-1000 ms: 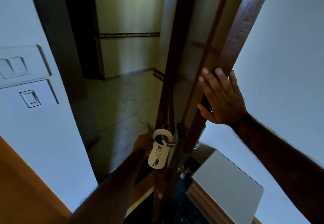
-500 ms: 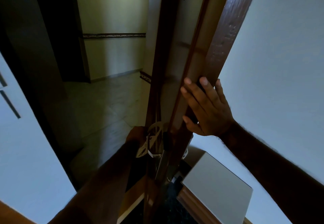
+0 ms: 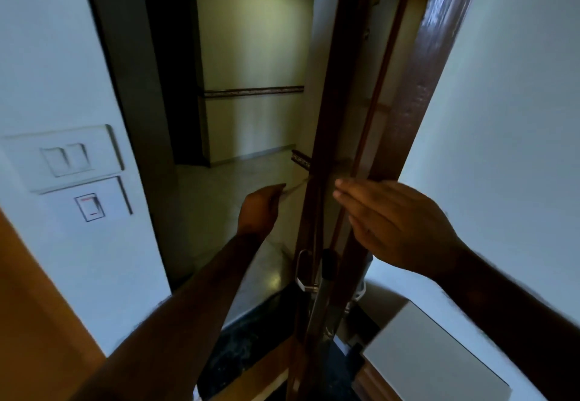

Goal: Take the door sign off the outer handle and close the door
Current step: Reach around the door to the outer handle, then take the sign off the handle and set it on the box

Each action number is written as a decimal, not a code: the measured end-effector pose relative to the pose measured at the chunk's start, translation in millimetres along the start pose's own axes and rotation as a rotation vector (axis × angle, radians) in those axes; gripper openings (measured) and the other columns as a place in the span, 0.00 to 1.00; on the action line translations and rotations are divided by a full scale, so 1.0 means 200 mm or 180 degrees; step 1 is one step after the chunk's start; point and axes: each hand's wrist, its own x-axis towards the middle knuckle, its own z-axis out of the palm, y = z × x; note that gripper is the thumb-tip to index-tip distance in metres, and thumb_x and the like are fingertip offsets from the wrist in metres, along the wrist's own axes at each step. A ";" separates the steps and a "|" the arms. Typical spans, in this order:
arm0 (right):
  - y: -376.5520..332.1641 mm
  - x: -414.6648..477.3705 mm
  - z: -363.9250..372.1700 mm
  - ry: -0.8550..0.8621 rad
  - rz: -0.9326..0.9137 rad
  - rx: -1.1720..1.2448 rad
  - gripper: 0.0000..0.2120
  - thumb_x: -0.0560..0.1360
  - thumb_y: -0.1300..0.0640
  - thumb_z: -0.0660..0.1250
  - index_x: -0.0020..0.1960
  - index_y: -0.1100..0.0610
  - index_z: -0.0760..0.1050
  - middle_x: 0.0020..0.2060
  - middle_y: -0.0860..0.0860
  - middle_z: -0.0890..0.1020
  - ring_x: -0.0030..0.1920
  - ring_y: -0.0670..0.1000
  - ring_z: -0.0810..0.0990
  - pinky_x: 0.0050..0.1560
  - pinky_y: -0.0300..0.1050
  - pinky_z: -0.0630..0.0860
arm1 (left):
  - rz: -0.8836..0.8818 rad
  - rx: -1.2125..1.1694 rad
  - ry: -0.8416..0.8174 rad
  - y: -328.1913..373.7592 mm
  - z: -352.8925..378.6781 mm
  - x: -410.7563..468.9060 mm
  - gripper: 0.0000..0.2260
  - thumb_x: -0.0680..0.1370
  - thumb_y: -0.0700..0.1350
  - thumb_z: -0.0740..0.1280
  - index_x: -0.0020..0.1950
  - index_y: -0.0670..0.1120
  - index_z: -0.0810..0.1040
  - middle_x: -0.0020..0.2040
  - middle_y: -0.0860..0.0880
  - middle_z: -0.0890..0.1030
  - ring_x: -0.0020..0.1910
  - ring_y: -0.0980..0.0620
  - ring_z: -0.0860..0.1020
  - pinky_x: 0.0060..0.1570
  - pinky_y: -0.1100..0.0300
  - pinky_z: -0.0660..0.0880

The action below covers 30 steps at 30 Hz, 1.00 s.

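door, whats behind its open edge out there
Past the door a tiled corridor floor and pale wall show; the door's outer face is hidden.

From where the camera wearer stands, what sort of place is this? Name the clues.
Probably a hotel room doorway. The open wooden door gives onto a tiled corridor with a dado band, and a switch panel sits by the entrance.

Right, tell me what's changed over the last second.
The left hand has lifted the sign off the outer handle, now bare, and raised it. The right hand has shifted on the door edge. The door stays open.
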 end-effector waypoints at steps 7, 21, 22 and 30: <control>-0.02 0.58 -0.23 -0.0631 0.4371 0.4749 0.29 0.74 0.35 0.71 0.57 0.62 0.82 0.47 0.62 0.89 0.45 0.57 0.90 0.45 0.48 0.87 | 0.1382 -0.0028 0.1113 0.35 -0.43 -0.01 0.16 0.84 0.35 0.64 0.72 0.43 0.80 0.69 0.44 0.83 0.69 0.46 0.81 0.73 0.46 0.75; 0.17 0.44 -0.46 -0.0167 0.4382 0.5103 0.13 0.81 0.59 0.70 0.62 0.65 0.82 0.53 0.60 0.88 0.53 0.58 0.89 0.44 0.45 0.87 | -0.0916 -0.2547 0.1218 0.70 -0.72 -0.07 0.32 0.87 0.58 0.60 0.87 0.47 0.54 0.85 0.43 0.59 0.80 0.43 0.68 0.76 0.49 0.69; 0.20 0.40 -0.48 -0.0219 0.4311 0.5109 0.13 0.81 0.59 0.70 0.62 0.64 0.82 0.53 0.60 0.89 0.53 0.57 0.89 0.45 0.46 0.87 | -0.0932 -0.2806 0.1128 0.72 -0.72 -0.05 0.28 0.87 0.55 0.61 0.84 0.44 0.61 0.80 0.40 0.70 0.69 0.46 0.79 0.63 0.53 0.81; 0.54 -0.03 -0.61 0.0226 0.4380 0.4802 0.14 0.79 0.56 0.73 0.60 0.62 0.84 0.54 0.58 0.89 0.52 0.56 0.89 0.48 0.46 0.86 | 0.0370 -0.3072 0.1913 1.17 -0.60 -0.10 0.09 0.85 0.41 0.67 0.64 0.40 0.76 0.49 0.46 0.85 0.40 0.54 0.83 0.40 0.59 0.79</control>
